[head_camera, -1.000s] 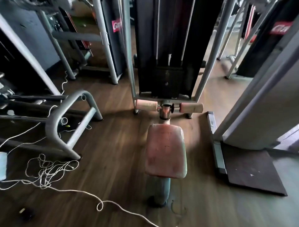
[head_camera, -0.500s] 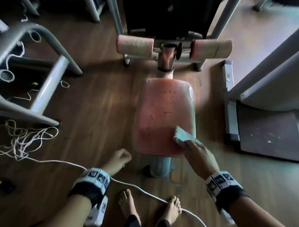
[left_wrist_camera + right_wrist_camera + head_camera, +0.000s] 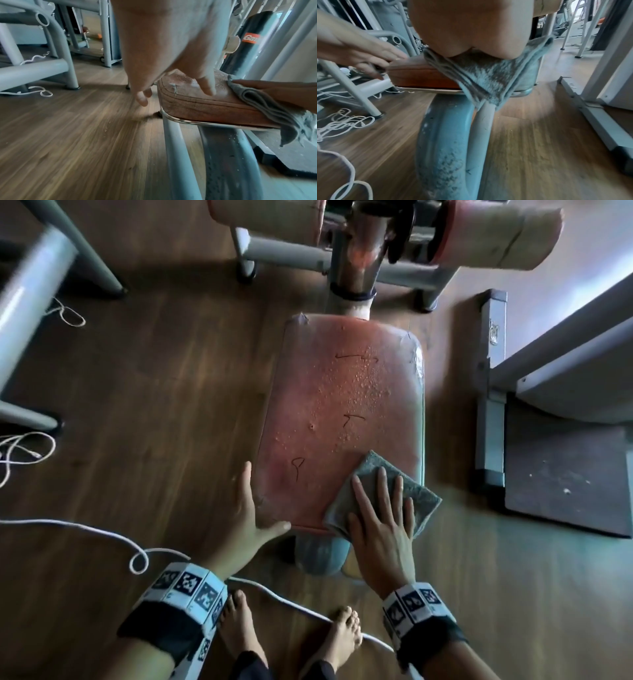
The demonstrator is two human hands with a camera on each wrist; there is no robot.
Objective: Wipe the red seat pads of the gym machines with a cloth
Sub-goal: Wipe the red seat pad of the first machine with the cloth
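Observation:
The red seat pad fills the middle of the head view, worn, speckled with droplets and marked with pen lines. A folded grey cloth lies on its near right corner and hangs over the edge. My right hand lies flat on the cloth with straight, spread fingers, pressing it onto the pad. My left hand rests against the pad's near left corner. Its thumb lies on the pad near the front edge and its fingers run down the left side. The pad's stitched side shows in the left wrist view.
Two pale roller pads and a chrome post stand beyond the seat. A grey tube frame is at left. A steel base rail and black mat are at right. White cord trails past my bare feet.
The view has closed in on the seat. My left hand came up from beside the seat to its near left corner. My right hand has flattened on the cloth.

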